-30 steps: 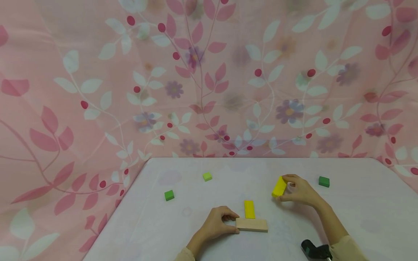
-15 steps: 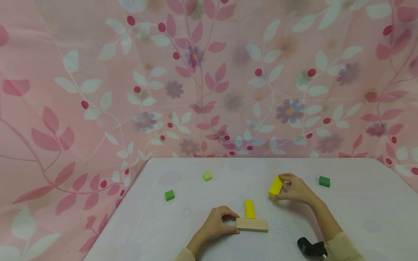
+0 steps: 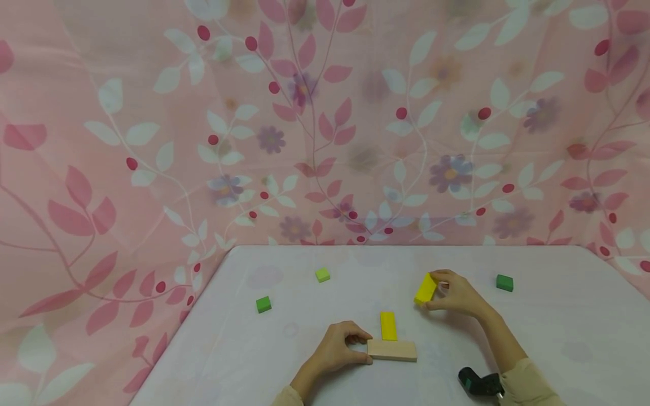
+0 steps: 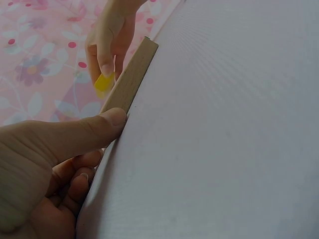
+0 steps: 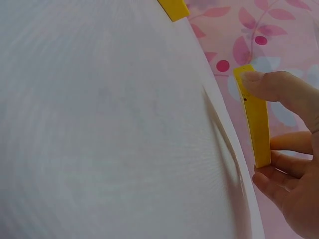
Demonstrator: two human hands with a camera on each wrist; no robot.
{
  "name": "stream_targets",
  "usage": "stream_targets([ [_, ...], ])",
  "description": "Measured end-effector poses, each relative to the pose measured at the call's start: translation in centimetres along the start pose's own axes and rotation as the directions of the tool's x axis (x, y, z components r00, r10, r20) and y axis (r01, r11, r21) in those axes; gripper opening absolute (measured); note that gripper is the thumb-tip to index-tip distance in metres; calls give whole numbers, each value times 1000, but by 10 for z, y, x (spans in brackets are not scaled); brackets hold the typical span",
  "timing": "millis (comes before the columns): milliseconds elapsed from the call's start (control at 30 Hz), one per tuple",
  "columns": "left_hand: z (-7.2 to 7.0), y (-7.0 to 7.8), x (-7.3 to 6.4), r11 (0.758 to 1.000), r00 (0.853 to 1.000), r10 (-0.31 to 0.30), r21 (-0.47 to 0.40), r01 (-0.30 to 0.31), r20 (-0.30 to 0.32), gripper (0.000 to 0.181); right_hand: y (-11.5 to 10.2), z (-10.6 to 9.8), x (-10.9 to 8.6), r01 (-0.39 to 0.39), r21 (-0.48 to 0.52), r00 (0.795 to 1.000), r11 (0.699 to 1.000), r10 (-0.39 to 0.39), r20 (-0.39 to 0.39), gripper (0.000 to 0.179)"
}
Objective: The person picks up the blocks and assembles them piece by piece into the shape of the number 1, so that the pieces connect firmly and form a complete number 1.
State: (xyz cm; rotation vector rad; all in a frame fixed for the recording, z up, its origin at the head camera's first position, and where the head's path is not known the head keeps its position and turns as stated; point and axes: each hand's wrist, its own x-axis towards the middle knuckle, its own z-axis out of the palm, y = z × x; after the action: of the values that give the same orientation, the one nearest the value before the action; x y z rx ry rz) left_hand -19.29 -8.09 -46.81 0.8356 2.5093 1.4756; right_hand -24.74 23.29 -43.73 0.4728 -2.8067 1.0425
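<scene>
My left hand point(image 3: 339, 348) pinches the left end of a plain wooden block point(image 3: 392, 350) lying flat on the table, thumb on the near side and fingers on the far side. Against that block's far edge lies a flat yellow block point(image 3: 388, 326). Farther right, my right hand point(image 3: 457, 294) holds a second yellow block point(image 3: 426, 288) by its ends, tilted, between thumb and fingers. In the right wrist view this yellow block point(image 5: 256, 119) has the thumb at its upper end and fingertips at its lower end. The left wrist view shows the wooden block point(image 4: 132, 74) from its side.
Two small green blocks, a darker one point(image 3: 263, 304) and a lime one point(image 3: 322, 274), lie at the left of the white table point(image 3: 325, 389). A dark green block point(image 3: 505, 282) lies right of my right hand. A black device point(image 3: 479, 383) sits at my right sleeve. Floral cloth point(image 3: 325, 141) hangs behind.
My right hand has moved slightly left with the yellow block, and the black device at the right sleeve has shifted left along with it. My left hand and the wooden block have stayed put.
</scene>
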Motion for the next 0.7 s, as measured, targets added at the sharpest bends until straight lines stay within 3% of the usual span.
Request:
stream_targets([
  [700,0,0,0,1000,1000,-2,12,2,-2,32,-2,12,12,-12,18,999,1000,11,34,83],
])
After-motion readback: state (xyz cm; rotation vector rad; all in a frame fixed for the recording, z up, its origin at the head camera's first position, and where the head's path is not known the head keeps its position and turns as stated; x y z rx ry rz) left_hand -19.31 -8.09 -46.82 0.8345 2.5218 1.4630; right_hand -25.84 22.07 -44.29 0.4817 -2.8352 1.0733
